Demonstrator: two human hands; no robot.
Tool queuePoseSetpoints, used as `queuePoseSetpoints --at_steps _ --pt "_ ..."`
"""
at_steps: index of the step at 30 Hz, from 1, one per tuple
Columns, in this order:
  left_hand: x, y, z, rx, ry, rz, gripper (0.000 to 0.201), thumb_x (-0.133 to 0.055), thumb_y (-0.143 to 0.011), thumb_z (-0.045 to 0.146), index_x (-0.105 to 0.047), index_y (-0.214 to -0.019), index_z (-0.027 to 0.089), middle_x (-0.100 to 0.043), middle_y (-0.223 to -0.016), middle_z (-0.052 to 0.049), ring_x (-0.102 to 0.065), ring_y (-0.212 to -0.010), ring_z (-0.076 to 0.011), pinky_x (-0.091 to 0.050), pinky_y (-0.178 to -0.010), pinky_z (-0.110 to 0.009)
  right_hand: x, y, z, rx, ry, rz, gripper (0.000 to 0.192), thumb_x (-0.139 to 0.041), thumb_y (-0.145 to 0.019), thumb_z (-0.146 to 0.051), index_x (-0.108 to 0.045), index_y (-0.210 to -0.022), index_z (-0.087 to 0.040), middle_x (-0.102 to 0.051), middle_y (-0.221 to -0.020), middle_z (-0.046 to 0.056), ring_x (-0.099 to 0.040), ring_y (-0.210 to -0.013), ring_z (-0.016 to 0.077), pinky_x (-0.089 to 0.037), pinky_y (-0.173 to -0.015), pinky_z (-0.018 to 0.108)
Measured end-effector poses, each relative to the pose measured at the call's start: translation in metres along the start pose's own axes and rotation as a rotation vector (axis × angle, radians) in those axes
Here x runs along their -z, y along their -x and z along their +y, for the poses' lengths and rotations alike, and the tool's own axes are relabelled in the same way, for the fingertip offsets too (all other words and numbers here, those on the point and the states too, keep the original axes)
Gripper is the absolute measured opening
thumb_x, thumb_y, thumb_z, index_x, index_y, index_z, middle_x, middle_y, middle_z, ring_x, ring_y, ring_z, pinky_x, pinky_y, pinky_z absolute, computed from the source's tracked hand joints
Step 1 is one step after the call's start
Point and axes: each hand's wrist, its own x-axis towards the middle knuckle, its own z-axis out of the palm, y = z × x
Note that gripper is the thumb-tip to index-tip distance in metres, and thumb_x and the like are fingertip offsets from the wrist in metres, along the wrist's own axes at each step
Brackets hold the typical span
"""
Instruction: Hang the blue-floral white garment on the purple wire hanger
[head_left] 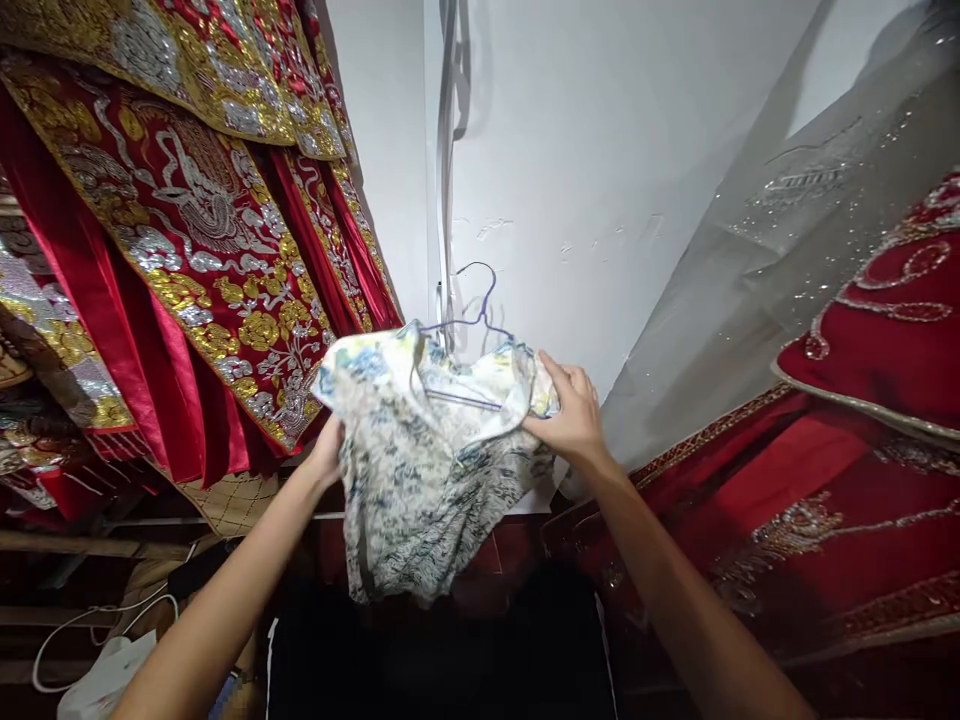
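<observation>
Pale floral garment (420,470), printed in blue, green and yellow, held up in mid-air at the centre of the head view, in front of a white wall (600,170). Draped over a thin blue wire hanger (480,310), hook standing up above the neckline, lower bar showing inside the collar opening. Right hand (574,410) closed on the garment's right shoulder, fingers curled over the top edge of the cloth, thumb below. Left hand (328,450) pressed against the left side of the garment, mostly hidden behind the fabric, so cannot tell how far closed. Hem hanging loose and crumpled between the two forearms.

Red robes (202,250) thick with gold and silver embroidery hanging to the left, just beside the garment's left shoulder. More red embroidered cloth (862,400) under a sheer sequinned veil (757,270) to the right. White cable (90,620) looping at lower left.
</observation>
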Motion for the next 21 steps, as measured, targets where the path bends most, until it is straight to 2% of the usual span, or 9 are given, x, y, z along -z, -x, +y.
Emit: queuePoseSetpoints --at_steps 2,6,8,11,13,15,16,18,21 --pt "0.009 0.010 -0.028 0.083 -0.007 0.014 0.061 -0.058 -0.081 0.066 -0.066 -0.113 0.014 -0.074 -0.109 -0.015 -0.063 -0.119 -0.0323 -0.047 -0.104 -0.052 0.005 -0.014 -0.003 0.002 0.024 -0.009 0.092 -0.072 -0.068 -0.046 -0.039 -0.151 -0.027 -0.051 -0.117 0.012 -0.052 -0.112 0.0368 -0.043 -0.096 0.053" --pt "0.003 0.035 -0.081 -0.015 -0.187 0.125 0.067 -0.079 -0.071 0.050 -0.061 -0.125 0.015 -0.061 -0.137 -0.014 -0.047 -0.137 -0.0293 -0.029 -0.119 -0.042 0.009 -0.025 -0.026 0.111 0.041 -0.083 0.092 -0.072 -0.068 -0.044 -0.038 -0.152 -0.027 -0.051 -0.127 0.014 -0.049 -0.119 0.0391 -0.039 -0.100 0.056" --pt "-0.003 0.046 -0.102 -0.019 -0.185 0.205 0.067 -0.076 -0.076 0.049 -0.057 -0.131 0.016 -0.054 -0.144 -0.013 -0.044 -0.139 -0.0272 -0.026 -0.120 -0.039 0.012 -0.017 -0.037 0.139 -0.011 -0.094 0.086 -0.070 -0.072 -0.043 -0.039 -0.150 -0.028 -0.048 -0.136 0.014 -0.044 -0.126 0.0388 -0.035 -0.104 0.057" --pt "-0.009 0.063 -0.120 0.097 -0.072 0.309 0.065 -0.067 -0.084 0.051 -0.051 -0.137 0.018 -0.051 -0.147 -0.014 -0.045 -0.139 -0.0260 -0.030 -0.119 -0.040 0.007 0.013 -0.048 0.145 -0.228 -0.060 0.070 -0.067 -0.078 -0.045 -0.047 -0.143 -0.029 -0.049 -0.142 0.010 -0.039 -0.134 0.0354 -0.032 -0.109 0.053" --pt "-0.013 0.073 -0.121 0.170 0.019 0.346 0.065 -0.068 -0.085 0.050 -0.049 -0.139 0.020 -0.050 -0.147 -0.013 -0.045 -0.139 -0.0260 -0.033 -0.118 -0.041 -0.009 0.043 -0.054 0.035 -0.408 -0.002 0.050 -0.064 -0.083 -0.047 -0.059 -0.127 -0.025 -0.058 -0.129 0.010 -0.049 -0.124 0.0319 -0.039 -0.104 0.048" --pt "-0.018 0.083 -0.116 0.221 0.106 0.335 0.064 -0.070 -0.084 0.048 -0.049 -0.140 0.024 -0.051 -0.148 -0.010 -0.046 -0.138 -0.0255 -0.035 -0.117 -0.041 -0.035 0.078 -0.062 -0.200 -0.582 -0.013 0.032 -0.058 -0.088 -0.050 -0.065 -0.099 -0.022 -0.066 -0.100 0.009 -0.060 -0.095 0.0259 -0.047 -0.087 0.040" --pt "-0.022 0.087 -0.112 0.239 0.144 0.309 0.064 -0.071 -0.084 0.046 -0.050 -0.140 0.026 -0.051 -0.147 -0.008 -0.046 -0.138 -0.0252 -0.036 -0.117 -0.040 -0.051 0.095 -0.068 -0.341 -0.660 -0.101 0.035 -0.054 -0.090 -0.054 -0.064 -0.087 -0.021 -0.065 -0.083 0.006 -0.059 -0.079 0.0226 -0.047 -0.075 0.036" --pt "-0.028 0.095 -0.104 0.275 0.215 0.239 0.063 -0.072 -0.084 0.043 -0.050 -0.140 0.027 -0.053 -0.146 -0.007 -0.049 -0.136 -0.0250 -0.039 -0.115 -0.039 -0.080 0.125 -0.082 -0.520 -0.872 -0.410 0.046 -0.051 -0.089 -0.062 -0.061 -0.075 -0.019 -0.060 -0.069 0.004 -0.054 -0.064 0.0191 -0.043 -0.061 0.032" --pt "-0.035 0.104 -0.093 0.319 0.303 0.158 0.063 -0.072 -0.084 0.042 -0.050 -0.140 0.024 -0.058 -0.141 -0.009 -0.058 -0.127 -0.0266 -0.045 -0.111 -0.040 -0.105 0.148 -0.105 -0.671 -1.087 -0.532 0.048 -0.057 -0.082 -0.068 -0.059 -0.076 -0.021 -0.057 -0.066 0.002 -0.050 -0.058 0.0168 -0.038 -0.055 0.029"
